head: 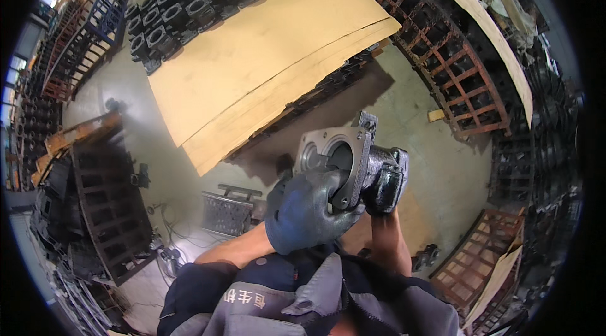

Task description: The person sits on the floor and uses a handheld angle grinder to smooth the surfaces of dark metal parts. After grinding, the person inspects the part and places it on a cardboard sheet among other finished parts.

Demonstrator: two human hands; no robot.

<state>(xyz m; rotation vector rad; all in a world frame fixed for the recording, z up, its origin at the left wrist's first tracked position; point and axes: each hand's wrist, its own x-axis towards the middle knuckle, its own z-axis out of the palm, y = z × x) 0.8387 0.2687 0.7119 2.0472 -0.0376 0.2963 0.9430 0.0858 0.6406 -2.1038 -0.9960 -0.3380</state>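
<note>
Above the floor, in front of my chest, I hold a black metal casting (355,165), a pipe-like housing. Its machined flange face (316,139) is bare grey metal with bolt holes around a large round bore, facing left. My left hand (307,208), in a dark blue-black glove, grips the lower edge of the flange, its fingers reaching over the bore. My right hand (378,204) is at the glossy black body on the far right side; the casting hides most of it, so its fingers cannot be made out.
Ahead stands a stack topped with a tan board (270,52), bearing rows of similar black castings (189,4). A rusty metal crate (445,52) is at right, another crate (478,251) lower right. Left are a dark slatted rack (111,208), a blue crate (104,9) and a perforated metal step (227,213).
</note>
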